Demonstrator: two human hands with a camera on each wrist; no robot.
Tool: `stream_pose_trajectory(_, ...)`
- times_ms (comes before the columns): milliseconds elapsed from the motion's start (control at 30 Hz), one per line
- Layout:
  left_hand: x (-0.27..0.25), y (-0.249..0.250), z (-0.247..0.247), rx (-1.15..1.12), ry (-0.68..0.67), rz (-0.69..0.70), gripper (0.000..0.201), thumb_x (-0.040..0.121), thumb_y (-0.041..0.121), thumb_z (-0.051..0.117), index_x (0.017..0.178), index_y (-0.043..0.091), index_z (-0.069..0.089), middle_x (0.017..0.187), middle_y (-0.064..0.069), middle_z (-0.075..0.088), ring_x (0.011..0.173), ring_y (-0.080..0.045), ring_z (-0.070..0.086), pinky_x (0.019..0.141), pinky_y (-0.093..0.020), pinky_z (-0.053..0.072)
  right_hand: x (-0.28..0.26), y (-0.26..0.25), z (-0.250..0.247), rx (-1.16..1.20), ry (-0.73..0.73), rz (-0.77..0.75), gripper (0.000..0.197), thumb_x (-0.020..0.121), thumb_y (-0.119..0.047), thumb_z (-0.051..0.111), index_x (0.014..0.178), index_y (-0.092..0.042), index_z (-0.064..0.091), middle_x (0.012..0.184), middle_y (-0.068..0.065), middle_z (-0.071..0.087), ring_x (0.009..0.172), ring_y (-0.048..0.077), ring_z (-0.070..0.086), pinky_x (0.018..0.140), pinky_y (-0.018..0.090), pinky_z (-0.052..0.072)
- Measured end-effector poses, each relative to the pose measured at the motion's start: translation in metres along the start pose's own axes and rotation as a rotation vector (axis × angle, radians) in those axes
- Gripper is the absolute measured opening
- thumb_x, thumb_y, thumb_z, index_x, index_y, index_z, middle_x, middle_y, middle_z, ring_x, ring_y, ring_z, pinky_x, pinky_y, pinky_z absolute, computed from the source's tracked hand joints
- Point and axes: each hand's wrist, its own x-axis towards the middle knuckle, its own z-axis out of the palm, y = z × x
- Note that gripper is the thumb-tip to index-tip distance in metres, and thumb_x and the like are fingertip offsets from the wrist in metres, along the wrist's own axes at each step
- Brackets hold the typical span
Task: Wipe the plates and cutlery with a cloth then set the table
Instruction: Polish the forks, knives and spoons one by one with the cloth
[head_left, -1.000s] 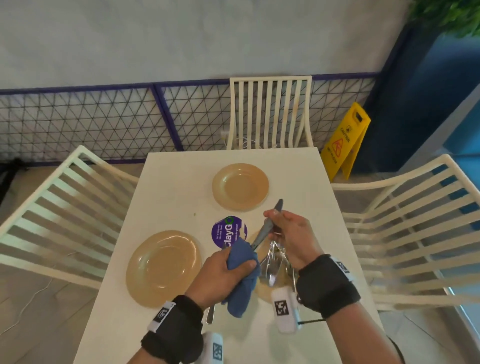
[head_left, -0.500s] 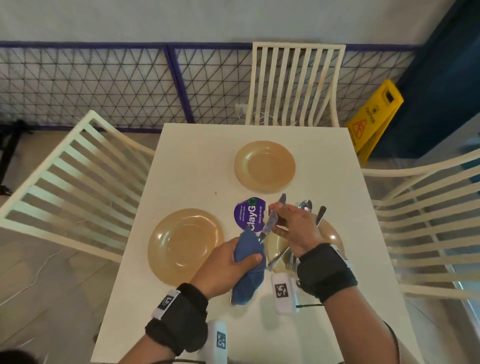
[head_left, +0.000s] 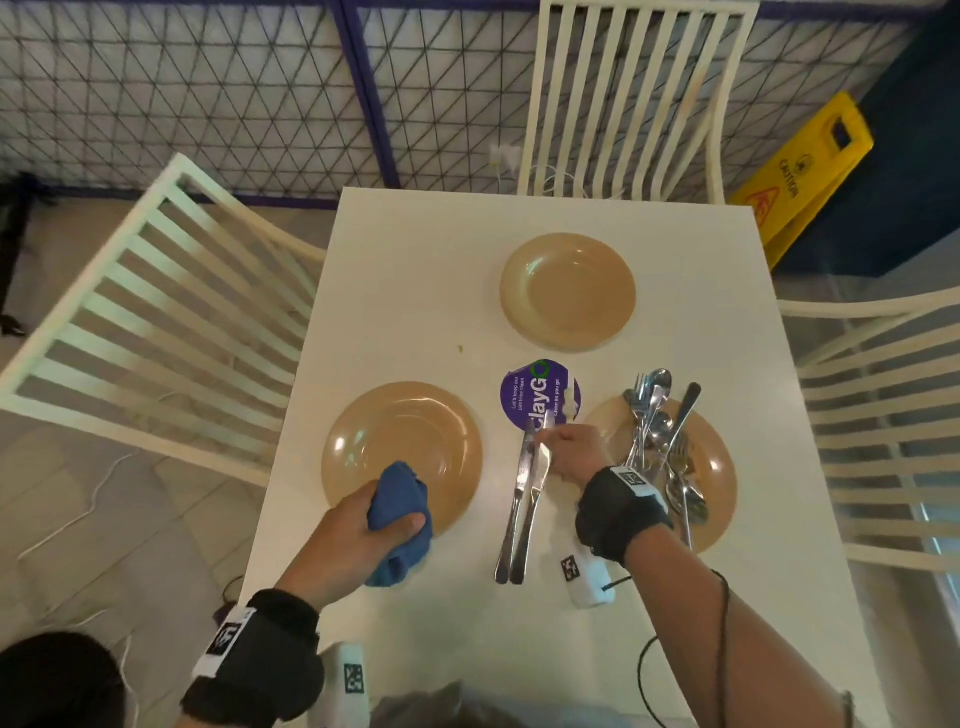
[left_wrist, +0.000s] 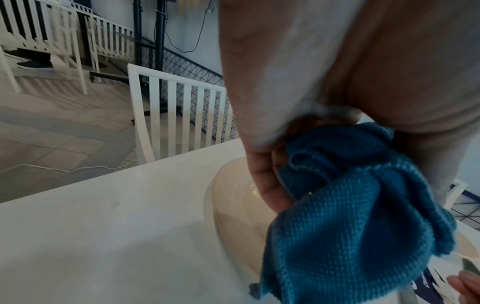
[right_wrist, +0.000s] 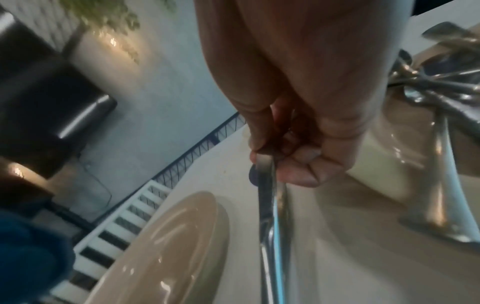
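My left hand (head_left: 363, 525) grips a bunched blue cloth (head_left: 397, 514) (left_wrist: 345, 216) over the near edge of the left tan plate (head_left: 402, 441) (left_wrist: 233, 195). My right hand (head_left: 569, 452) pinches the blade end of a knife (head_left: 535, 499) (right_wrist: 270, 236) that lies on the white table (head_left: 441, 291), beside a second knife (head_left: 514, 512). Both knives lie side by side between the left plate and the right tan plate (head_left: 719, 467). A heap of forks and spoons (head_left: 657, 431) (right_wrist: 436, 86) rests on the right plate. A third tan plate (head_left: 568, 291) sits at the far side.
A round purple sticker (head_left: 540, 395) marks the table's middle. White slatted chairs stand at the left (head_left: 156, 322), far (head_left: 623, 104) and right (head_left: 883, 405) sides. A yellow caution sign (head_left: 810, 171) leans at the back right, by a mesh fence (head_left: 208, 88).
My right hand lowered the knife from the air onto the table beside the other knife. My left hand carried the cloth leftward off the knife to over the left plate.
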Motion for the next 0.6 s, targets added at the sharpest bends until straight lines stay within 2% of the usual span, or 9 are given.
stream_pose_trajectory(100, 0.0, -0.002, -0.001, -0.027, 0.016, -0.017, 0.048, 0.089, 0.038, 0.075, 0.132, 0.029, 0.057, 0.121, 0.009, 0.07, 0.113, -0.007, 0.064, 0.101, -0.033, 0.05, 0.007, -0.001, 0.011, -0.251, -0.001, -0.009, 0.035, 0.1, -0.029, 0.057, 0.072, -0.013, 0.07, 0.072, 0.005, 0.064, 0.066, 0.02, 0.059, 0.06, 0.025, 0.045)
stream_pose_trajectory(167, 0.0, 0.002, 0.002, -0.055, 0.02, -0.017, 0.051, 0.087, 0.038, 0.075, 0.133, 0.027, 0.057, 0.122, 0.008, 0.07, 0.112, -0.007, 0.065, 0.102, -0.034, 0.05, 0.013, -0.001, 0.017, -0.408, 0.004, -0.007, 0.038, 0.099, -0.035, 0.055, 0.07, -0.013, 0.066, 0.074, 0.005, 0.062, 0.069, 0.022, 0.059, 0.062, 0.026, 0.045)
stream_pose_trajectory(267, -0.003, 0.01, 0.009, -0.093, 0.021, -0.014, 0.049, 0.087, 0.034, 0.075, 0.131, 0.027, 0.057, 0.12, 0.008, 0.071, 0.111, -0.005, 0.066, 0.1, -0.029, 0.049, 0.019, 0.003, 0.024, -0.608, 0.059, -0.028, 0.041, 0.099, -0.044, 0.05, 0.093, -0.009, 0.07, 0.079, 0.005, 0.064, 0.068, 0.022, 0.059, 0.064, 0.029, 0.047)
stream_pose_trajectory(333, -0.005, 0.017, 0.014, -0.11, 0.014, -0.011, 0.046, 0.087, 0.033, 0.074, 0.129, 0.028, 0.057, 0.119, 0.009, 0.071, 0.111, -0.004, 0.066, 0.098, -0.027, 0.049, 0.019, 0.004, 0.024, -0.688, 0.072, -0.038, 0.035, 0.098, -0.039, 0.05, 0.102, -0.009, 0.068, 0.084, 0.006, 0.064, 0.072, 0.023, 0.06, 0.066, 0.031, 0.049)
stream_pose_trajectory(367, -0.007, 0.02, 0.017, -0.115, 0.009, -0.008, 0.045, 0.087, 0.032, 0.074, 0.129, 0.028, 0.057, 0.119, 0.009, 0.071, 0.111, -0.004, 0.066, 0.097, -0.026, 0.049, 0.017, 0.002, 0.023, -0.719, 0.069, -0.042, 0.029, 0.097, -0.033, 0.053, 0.105, -0.009, 0.066, 0.09, 0.007, 0.065, 0.078, 0.024, 0.062, 0.071, 0.033, 0.053)
stream_pose_trajectory(400, -0.008, 0.023, 0.02, -0.116, 0.008, -0.001, 0.044, 0.088, 0.031, 0.073, 0.129, 0.028, 0.058, 0.119, 0.009, 0.072, 0.11, -0.003, 0.066, 0.097, -0.026, 0.049, 0.012, -0.001, 0.02, -0.729, 0.058, -0.038, 0.024, 0.095, -0.029, 0.057, 0.106, -0.009, 0.065, 0.097, 0.008, 0.066, 0.085, 0.025, 0.063, 0.075, 0.035, 0.055)
stream_pose_trajectory(500, -0.011, 0.032, 0.029, -0.111, 0.019, 0.014, 0.038, 0.091, 0.029, 0.072, 0.126, 0.031, 0.059, 0.117, 0.007, 0.073, 0.106, 0.0, 0.067, 0.093, -0.026, 0.05, 0.0, -0.004, 0.0, -0.654, 0.042, -0.06, 0.022, 0.095, -0.023, 0.057, 0.109, -0.008, 0.066, 0.111, 0.011, 0.066, 0.097, 0.028, 0.065, 0.079, 0.033, 0.051)
stream_pose_trajectory(567, -0.012, 0.038, 0.037, -0.109, 0.021, 0.021, 0.036, 0.09, 0.03, 0.073, 0.123, 0.033, 0.059, 0.115, 0.006, 0.073, 0.105, -0.002, 0.068, 0.093, -0.028, 0.051, -0.01, -0.001, -0.027, -0.566, 0.108, -0.041, 0.024, 0.095, -0.021, 0.056, 0.115, -0.013, 0.067, 0.118, 0.009, 0.066, 0.109, 0.028, 0.064, 0.098, 0.042, 0.051)
stream_pose_trajectory(600, -0.013, 0.04, 0.041, -0.109, 0.024, 0.024, 0.037, 0.088, 0.031, 0.073, 0.122, 0.034, 0.059, 0.115, 0.007, 0.073, 0.106, -0.003, 0.068, 0.094, -0.03, 0.051, -0.016, 0.001, -0.044, -0.524, 0.166, -0.02, 0.025, 0.096, -0.022, 0.054, 0.116, -0.017, 0.067, 0.117, 0.006, 0.067, 0.109, 0.028, 0.064, 0.101, 0.045, 0.049)
